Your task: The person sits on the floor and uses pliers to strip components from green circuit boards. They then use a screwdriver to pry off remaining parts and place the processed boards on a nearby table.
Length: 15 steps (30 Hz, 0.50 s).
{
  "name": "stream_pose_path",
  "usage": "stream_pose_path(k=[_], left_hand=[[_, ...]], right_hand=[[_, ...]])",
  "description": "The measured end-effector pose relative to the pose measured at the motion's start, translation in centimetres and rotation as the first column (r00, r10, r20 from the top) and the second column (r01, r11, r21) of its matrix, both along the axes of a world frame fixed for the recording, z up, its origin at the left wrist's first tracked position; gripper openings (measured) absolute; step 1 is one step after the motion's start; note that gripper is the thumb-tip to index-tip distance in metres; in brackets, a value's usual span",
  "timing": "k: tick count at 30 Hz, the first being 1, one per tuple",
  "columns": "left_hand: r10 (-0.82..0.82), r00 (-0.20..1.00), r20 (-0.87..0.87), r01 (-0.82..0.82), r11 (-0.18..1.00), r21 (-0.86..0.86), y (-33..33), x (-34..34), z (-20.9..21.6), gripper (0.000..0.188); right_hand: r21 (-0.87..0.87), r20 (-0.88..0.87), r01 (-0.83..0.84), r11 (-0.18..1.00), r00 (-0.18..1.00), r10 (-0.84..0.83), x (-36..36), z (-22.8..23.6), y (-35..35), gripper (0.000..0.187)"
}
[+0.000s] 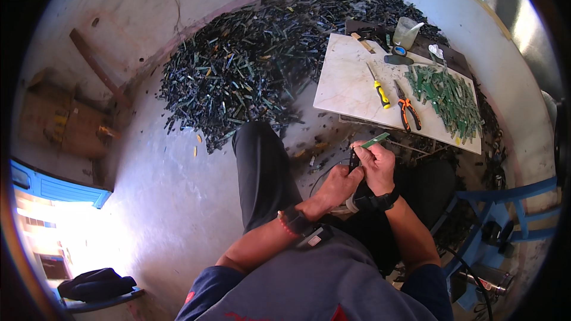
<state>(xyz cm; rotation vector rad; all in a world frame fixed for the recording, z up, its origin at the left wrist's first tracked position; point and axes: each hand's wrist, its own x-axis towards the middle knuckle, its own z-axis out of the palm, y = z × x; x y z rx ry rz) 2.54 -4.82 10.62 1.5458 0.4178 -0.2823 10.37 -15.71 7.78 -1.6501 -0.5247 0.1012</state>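
Above my lap, my two hands are close together, just in front of the low table. My right hand (378,168) is closed around a thin green strip (376,139), like a narrow circuit board, which sticks out past the fingers toward the table. My left hand (338,190) is closed on a small black strip-like piece (354,159) that stands up between the two hands. Whether the black piece and the green strip are joined is hidden by the fingers.
On the pale tabletop (339,77) lie a yellow-handled screwdriver (380,94), orange-black pliers (408,110), a heap of green strips (446,98), a tape roll (399,51) and a plastic cup (406,32). A large pile of dark strips (238,77) covers the floor beyond. Blue chair (493,220) at right.
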Motion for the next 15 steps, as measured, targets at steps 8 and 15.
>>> stream_pose_path(k=[8, 15], left_hand=[[0.066, 0.997, -0.035, -0.069, 0.991, -0.116, -0.9, 0.3, -0.4, 0.036], [0.094, 0.987, 0.131, -0.115, 0.98, 0.163, 0.1, -0.8, -4.1, 0.03]], right_hand=[[0.053, -0.225, -0.071, 0.996, 0.971, 0.081, 0.6, -0.4, -0.6, 0.019], [0.336, -0.554, -0.333, 0.881, 0.686, 0.47, 2.3, 0.3, -1.4, 0.032]])
